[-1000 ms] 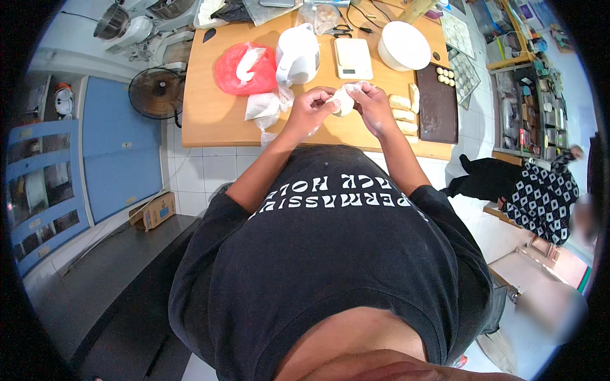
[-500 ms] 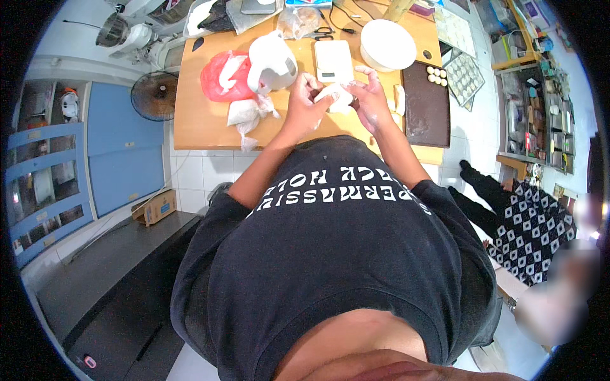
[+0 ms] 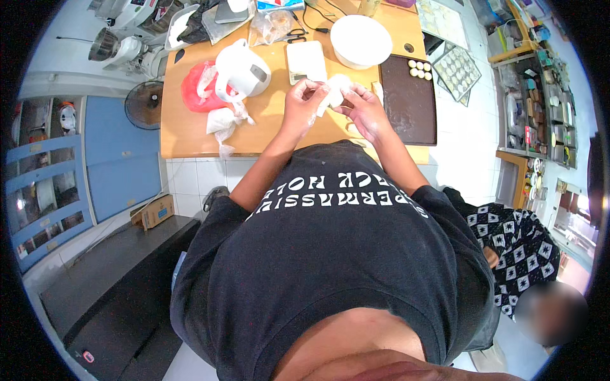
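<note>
A soft white piece of dough (image 3: 337, 89) is held up over the table between my two hands. My left hand (image 3: 303, 105) pinches its left side, thumb on top. On the other side, my right hand (image 3: 362, 113) grips the dough between thumb and fingers. Both hands are dusted with white flour. Just beyond them lies a white kitchen scale (image 3: 305, 60). Several small round dough balls (image 3: 420, 69) sit at the far end of a dark brown tray (image 3: 406, 111) to the right. A pale strip of dough (image 3: 379, 93) lies by the tray's left edge, partly hidden by my right hand.
A large white bowl (image 3: 361, 43) stands behind the tray. On the left are a white jug-like container (image 3: 244, 76), a red plastic bag (image 3: 194, 89) and a tied clear bag of white powder (image 3: 220, 120). Scissors (image 3: 296, 36) lie behind the scale. Another person (image 3: 508, 247) is at the right.
The view has shifted, so the table items appear farther left. My hands have turned the dough more upright and brought their fingers closer around it. The other person has moved nearer.
</note>
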Demonstrator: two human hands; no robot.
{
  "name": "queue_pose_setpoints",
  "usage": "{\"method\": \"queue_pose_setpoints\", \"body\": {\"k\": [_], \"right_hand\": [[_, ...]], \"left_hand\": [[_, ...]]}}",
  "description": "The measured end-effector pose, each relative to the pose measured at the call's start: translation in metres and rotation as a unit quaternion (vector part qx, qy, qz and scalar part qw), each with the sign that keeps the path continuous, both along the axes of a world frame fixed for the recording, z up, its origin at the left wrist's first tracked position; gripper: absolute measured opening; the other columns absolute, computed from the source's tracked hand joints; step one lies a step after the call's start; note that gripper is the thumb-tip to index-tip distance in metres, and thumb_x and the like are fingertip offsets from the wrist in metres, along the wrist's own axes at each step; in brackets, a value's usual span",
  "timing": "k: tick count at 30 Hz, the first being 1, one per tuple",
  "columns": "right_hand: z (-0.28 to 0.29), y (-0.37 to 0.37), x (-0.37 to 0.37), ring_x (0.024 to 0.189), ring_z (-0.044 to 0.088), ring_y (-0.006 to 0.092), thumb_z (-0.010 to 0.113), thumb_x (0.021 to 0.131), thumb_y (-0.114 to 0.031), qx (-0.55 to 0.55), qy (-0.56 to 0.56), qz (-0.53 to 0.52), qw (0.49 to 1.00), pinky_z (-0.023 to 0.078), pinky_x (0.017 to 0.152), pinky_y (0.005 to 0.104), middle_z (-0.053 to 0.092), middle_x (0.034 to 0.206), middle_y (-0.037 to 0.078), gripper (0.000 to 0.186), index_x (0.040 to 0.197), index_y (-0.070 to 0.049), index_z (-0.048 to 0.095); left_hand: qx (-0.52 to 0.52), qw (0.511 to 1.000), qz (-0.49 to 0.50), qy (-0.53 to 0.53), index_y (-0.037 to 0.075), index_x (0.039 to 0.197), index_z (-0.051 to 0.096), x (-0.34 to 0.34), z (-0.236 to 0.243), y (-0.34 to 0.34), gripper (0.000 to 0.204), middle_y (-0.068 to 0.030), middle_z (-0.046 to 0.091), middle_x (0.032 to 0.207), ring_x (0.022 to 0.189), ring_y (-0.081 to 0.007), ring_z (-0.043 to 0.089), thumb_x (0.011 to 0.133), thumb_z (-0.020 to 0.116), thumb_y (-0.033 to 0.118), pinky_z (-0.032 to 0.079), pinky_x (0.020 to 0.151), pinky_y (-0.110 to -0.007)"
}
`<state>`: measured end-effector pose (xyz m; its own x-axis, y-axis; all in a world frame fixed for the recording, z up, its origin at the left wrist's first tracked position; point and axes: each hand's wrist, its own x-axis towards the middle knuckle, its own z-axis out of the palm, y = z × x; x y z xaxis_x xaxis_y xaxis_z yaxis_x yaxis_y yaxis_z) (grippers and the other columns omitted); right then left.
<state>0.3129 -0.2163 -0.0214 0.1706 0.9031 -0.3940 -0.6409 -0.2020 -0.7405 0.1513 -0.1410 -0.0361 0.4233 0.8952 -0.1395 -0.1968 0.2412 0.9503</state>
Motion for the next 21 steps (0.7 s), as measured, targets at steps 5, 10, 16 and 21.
{"method": "queue_pose_setpoints", "body": {"k": [5,10,16,21], "right_hand": [[-0.007,-0.016,0.008,0.098,0.068,0.0163,0.060,0.100,-0.007,0.006,-0.068,-0.008,0.998,0.060,0.083,0.0335,0.069,0.110,0.007,0.012,0.109,-0.001,0.065],[0.000,-0.014,0.013,0.098,0.067,0.0138,0.060,0.099,-0.005,0.052,-0.133,0.014,0.990,0.056,0.086,0.0320,0.069,0.110,0.005,0.014,0.113,-0.003,0.066],[-0.005,-0.012,0.009,0.097,0.065,0.0113,0.060,0.101,-0.009,0.038,-0.096,0.059,0.993,0.055,0.087,0.0301,0.068,0.105,0.002,0.013,0.111,-0.004,0.066],[-0.008,-0.011,-0.007,0.100,0.067,0.0135,0.058,0.103,-0.013,0.004,-0.073,0.094,0.993,0.056,0.086,0.0315,0.069,0.108,0.004,0.018,0.116,-0.003,0.064]], "left_hand": [[0.028,0.998,0.048,0.032,-0.004,0.114,0.060,0.016,-0.003,-0.020,0.029,-0.0106,0.068,0.108,0.085,-0.0122,0.067,0.097,0.071,0.016,0.053,0.066,-0.026],[-0.076,0.996,-0.032,0.047,-0.006,0.126,0.056,0.002,0.006,-0.024,0.039,-0.0116,0.067,0.115,0.092,-0.0153,0.069,0.102,0.063,0.023,0.058,0.072,-0.028],[-0.109,0.994,-0.011,-0.003,-0.004,0.121,0.060,-0.009,0.006,-0.031,0.031,-0.0086,0.068,0.108,0.096,-0.0163,0.069,0.104,0.057,0.021,0.059,0.077,-0.030],[-0.138,0.990,0.006,-0.020,-0.003,0.116,0.063,-0.025,-0.016,-0.029,0.028,-0.0069,0.068,0.105,0.097,-0.0147,0.068,0.104,0.058,0.022,0.058,0.083,-0.031]]}}
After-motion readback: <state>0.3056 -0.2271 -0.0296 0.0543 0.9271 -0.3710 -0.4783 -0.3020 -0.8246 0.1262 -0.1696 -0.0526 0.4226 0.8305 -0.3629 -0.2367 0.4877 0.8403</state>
